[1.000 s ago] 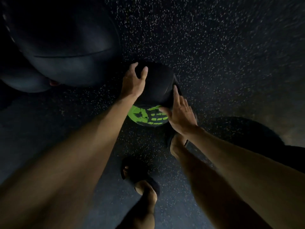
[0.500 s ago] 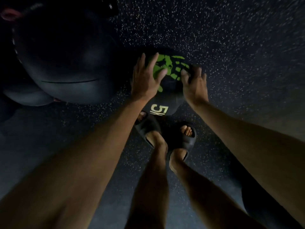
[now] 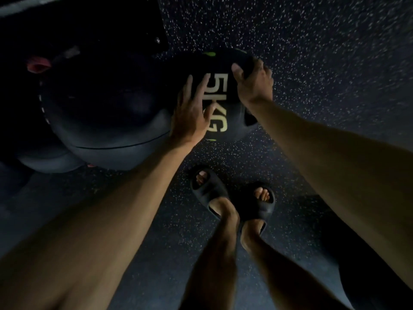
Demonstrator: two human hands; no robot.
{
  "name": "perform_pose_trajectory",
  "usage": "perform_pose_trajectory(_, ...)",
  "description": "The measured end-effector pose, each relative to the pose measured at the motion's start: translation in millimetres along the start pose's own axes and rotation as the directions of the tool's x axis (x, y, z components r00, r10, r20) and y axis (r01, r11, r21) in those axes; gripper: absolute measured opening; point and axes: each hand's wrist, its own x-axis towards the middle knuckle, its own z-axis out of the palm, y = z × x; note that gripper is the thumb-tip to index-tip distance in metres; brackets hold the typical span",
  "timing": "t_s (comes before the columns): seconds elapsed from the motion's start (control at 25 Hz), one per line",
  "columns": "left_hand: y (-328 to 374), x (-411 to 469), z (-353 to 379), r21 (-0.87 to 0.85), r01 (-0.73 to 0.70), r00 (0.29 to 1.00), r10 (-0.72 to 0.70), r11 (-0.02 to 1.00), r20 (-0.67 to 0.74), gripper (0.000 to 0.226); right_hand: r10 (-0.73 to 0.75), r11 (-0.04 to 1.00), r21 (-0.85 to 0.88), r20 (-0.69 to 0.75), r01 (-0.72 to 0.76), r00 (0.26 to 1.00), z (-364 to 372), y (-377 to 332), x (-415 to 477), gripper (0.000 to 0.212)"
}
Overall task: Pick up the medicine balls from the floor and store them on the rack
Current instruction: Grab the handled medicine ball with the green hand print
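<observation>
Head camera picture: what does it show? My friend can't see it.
Seen from above in dim light, a person's bare hands hold a black medicine ball marked 5KG: the left hand presses flat on it, the right hand grips its far edge. A bigger dark ball sits beside it on the speckled floor.

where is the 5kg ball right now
The 5kg ball is upper centre in the head view, between the left hand and right hand, with a bigger dark ball close on its left.

Dim light throughout. The floor (image 3: 312, 52) is dark matting flecked with pale specks. At the top left a black panel (image 3: 134, 23) stands over it, with a pale strip (image 3: 20, 6) in the corner.
</observation>
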Motion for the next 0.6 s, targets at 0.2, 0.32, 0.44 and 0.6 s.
perform_pose_trajectory(0.2, 14, 37, -25, -0.118, 0.26, 0.965, -0.255, 0.958, 0.06, 0.065, -0.179, 0.984, 0.002, 0.064, 0.179, 0.982, 13, 6, -50, 0.079)
perform_pose_trajectory(0.32, 28, 38, -28, -0.129, 0.351, 0.936, -0.343, 0.928, 0.079, 0.064, -0.215, 0.972, -0.056, 0.168, 0.227, 0.962, 16, 12, -62, 0.084)
perform_pose_trajectory(0.44, 25, 13, -40, -0.144, 0.337, 0.938, -0.319, 0.93, 0.136, 0.069, -0.184, 0.973, -0.099, 0.209, 0.208, 0.96, 2, 0, -67, 0.077)
perform_pose_trajectory(0.6, 35, -27, -97, -0.011, 0.378, 0.904, -0.366, 0.926, 0.222, 0.051, -0.174, 0.955, -0.194, 0.242, 0.223, 0.955, -44, -30, -116, 0.055)
